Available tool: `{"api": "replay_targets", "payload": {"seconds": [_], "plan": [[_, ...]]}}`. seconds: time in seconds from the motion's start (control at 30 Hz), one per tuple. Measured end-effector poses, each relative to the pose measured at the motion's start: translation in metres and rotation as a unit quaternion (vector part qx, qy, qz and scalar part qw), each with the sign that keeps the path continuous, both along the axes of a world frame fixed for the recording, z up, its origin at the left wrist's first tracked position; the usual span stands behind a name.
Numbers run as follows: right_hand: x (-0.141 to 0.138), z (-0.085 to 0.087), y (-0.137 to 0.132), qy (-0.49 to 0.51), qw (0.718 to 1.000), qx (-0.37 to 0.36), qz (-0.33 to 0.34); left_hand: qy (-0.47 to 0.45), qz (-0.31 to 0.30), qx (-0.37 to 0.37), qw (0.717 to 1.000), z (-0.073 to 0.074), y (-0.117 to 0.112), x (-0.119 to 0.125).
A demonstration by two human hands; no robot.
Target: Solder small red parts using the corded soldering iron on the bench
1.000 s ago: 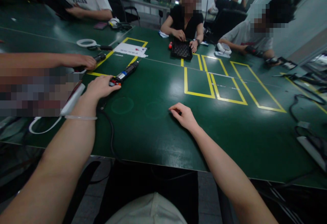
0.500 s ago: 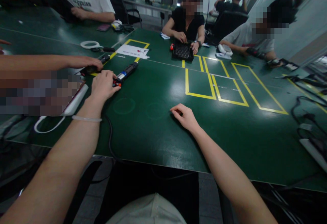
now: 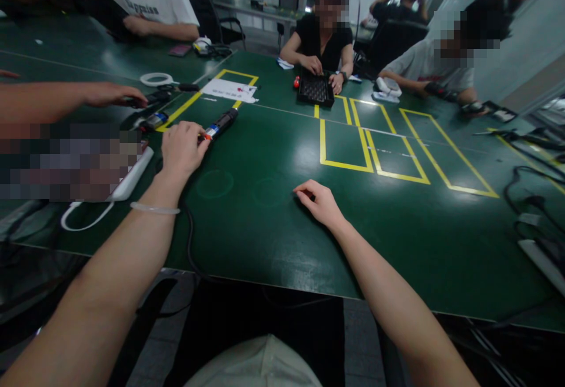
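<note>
1. White strip (image 3: 131, 178) with its looped cable lies by the left forearm; a sleeve of pixelated blur hides part of the area beside it.
2. Co-worker's hand (image 3: 115, 95) reaches in near dark tools (image 3: 155, 119); if both people moved at once, knuckles could knock.
3. Left hand (image 3: 182, 147) bends its fingers over the near end of a black tool (image 3: 226, 119), thumb alongside; how firmly they grip, I cannot tell. The tool lies slanted, far end towards the paper sheet (image 3: 229, 89). Being roundish, it could roll if the hold slackened.
4. Black cord (image 3: 191, 228) runs towards the table edge; caught by the forearm, it might snag.
5. Right hand (image 3: 320, 200) is loosely curled, nothing visible in it, near yellow tape outlines (image 3: 346, 165).
</note>
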State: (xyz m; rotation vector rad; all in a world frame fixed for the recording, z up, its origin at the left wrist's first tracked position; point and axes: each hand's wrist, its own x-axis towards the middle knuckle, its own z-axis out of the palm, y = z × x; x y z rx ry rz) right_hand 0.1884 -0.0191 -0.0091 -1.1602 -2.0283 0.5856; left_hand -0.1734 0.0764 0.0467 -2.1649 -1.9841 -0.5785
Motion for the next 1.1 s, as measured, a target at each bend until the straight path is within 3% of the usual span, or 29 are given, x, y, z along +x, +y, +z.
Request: {"api": "replay_targets", "payload": {"seconds": [0.1,0.2,0.33,0.43,0.5,0.6,0.8,0.97,1.1], "plan": [[0.000,0.000,0.000,0.003,1.000,-0.002,0.003,-0.147,-0.068,0.008,0.987,-0.003,-0.003,0.024],[-0.002,0.002,0.000,0.019,1.000,-0.016,0.002,-0.303,-0.227,-0.095,0.921,-0.007,-0.016,0.060],[-0.009,0.001,-0.001,0.133,0.984,-0.115,0.007,-0.369,-0.352,-0.247,0.824,-0.007,-0.044,0.106],[-0.016,-0.001,-0.002,0.241,0.945,-0.213,0.061,-0.351,-0.408,-0.302,0.787,-0.005,-0.059,0.124],[-0.020,-0.002,-0.003,0.281,0.922,-0.249,0.095,-0.327,-0.427,-0.314,0.783,-0.005,-0.064,0.128],[-0.024,-0.003,-0.004,0.303,0.909,-0.265,0.109,-0.325,-0.423,-0.327,0.780,-0.008,-0.065,0.129],[-0.021,0.000,-0.004,0.296,0.929,-0.207,0.080,-0.361,-0.384,-0.356,0.772,-0.013,-0.061,0.130],[-0.019,0.000,-0.004,0.242,0.959,-0.138,0.050,-0.264,-0.405,-0.334,0.809,-0.011,-0.064,0.130],[-0.018,-0.002,-0.003,0.252,0.953,-0.162,0.039,-0.185,-0.428,-0.226,0.855,-0.015,-0.063,0.129]]}}
